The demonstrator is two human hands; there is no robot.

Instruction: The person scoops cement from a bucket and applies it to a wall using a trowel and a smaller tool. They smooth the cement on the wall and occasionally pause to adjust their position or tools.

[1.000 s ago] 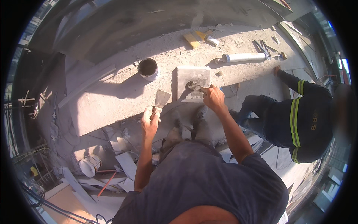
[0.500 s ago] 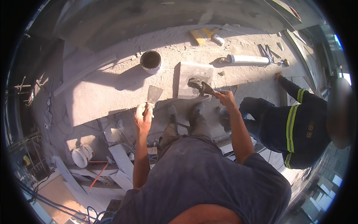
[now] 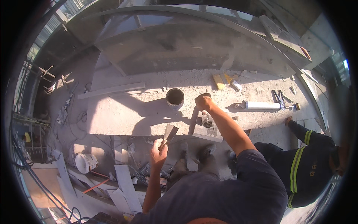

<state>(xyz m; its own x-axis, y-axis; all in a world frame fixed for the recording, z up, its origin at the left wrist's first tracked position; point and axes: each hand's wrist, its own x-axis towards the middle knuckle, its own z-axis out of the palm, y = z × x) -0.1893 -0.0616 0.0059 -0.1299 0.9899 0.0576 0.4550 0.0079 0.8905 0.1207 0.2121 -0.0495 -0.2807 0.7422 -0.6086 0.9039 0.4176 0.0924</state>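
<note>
A long grey concrete ledge (image 3: 123, 117) runs across in front of the person, dusty and half in shadow. Crouched at its right end is a co-worker in a dark jacket with yellow reflective stripes (image 3: 304, 170), one hand on the ledge's edge. On the ledge lie a white sealant tube in its gun (image 3: 261, 105), and further back a yellow brush (image 3: 220, 80). A grey slab (image 3: 204, 128) sits tipped at the ledge's front edge; the right hand (image 3: 203, 101) is above it, fingers curled shut, though what the grip encloses I cannot tell. Just left stands a small dark pot (image 3: 175, 98). Lower down, off the ledge, the left hand (image 3: 158, 151) is wrapped tight around the handle of a putty knife (image 3: 169, 133), blade pointing up toward the ledge.
</note>
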